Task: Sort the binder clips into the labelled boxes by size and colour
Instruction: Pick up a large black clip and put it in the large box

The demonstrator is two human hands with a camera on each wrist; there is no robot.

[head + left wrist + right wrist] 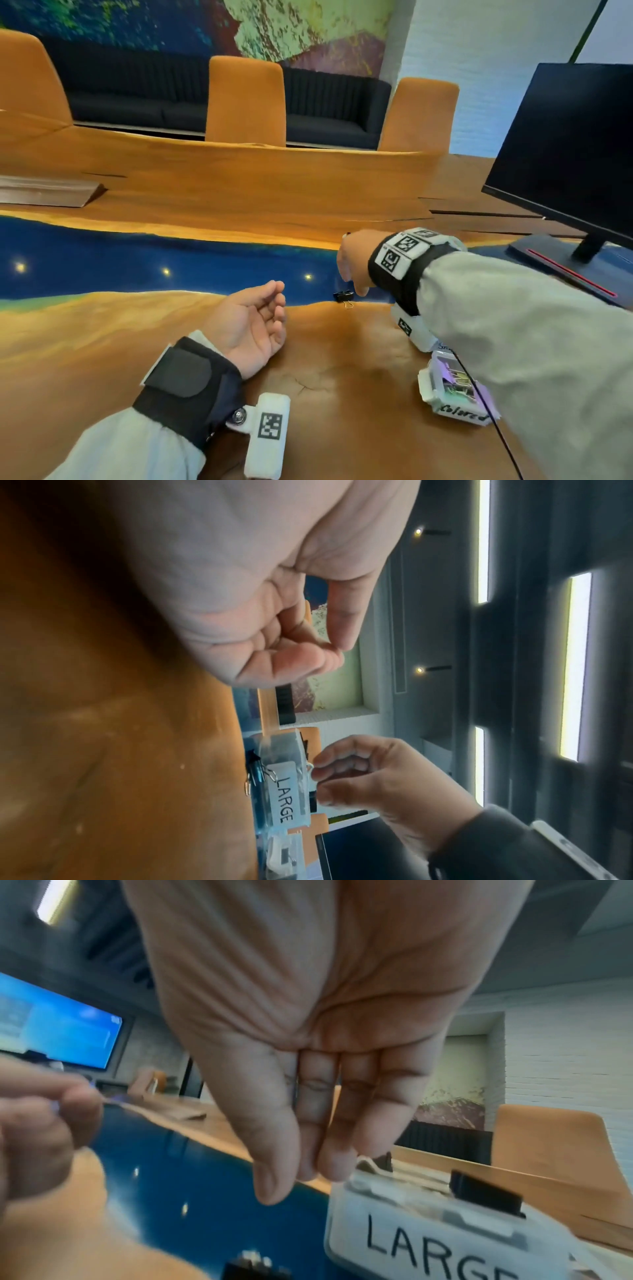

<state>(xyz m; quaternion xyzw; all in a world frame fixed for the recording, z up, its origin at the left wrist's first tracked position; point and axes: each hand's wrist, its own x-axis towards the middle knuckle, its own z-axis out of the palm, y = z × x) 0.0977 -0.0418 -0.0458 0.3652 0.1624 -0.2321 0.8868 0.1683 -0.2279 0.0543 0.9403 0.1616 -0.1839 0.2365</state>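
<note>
The left hand (253,325) lies palm-up on the counter (102,342), its grip loose and empty. 1 black binder clip (343,295) waits unsorted mid-counter. The right hand (352,260), grip narrow and seemingly empty, hovers over the LARGE box (445,1240); the Colored box (452,394) near the front edge already holds clips.

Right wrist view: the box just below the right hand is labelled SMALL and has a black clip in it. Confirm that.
The label is wrong. In the right wrist view the box below the right hand reads LARGE, not SMALL. The black clip is in it.
</note>
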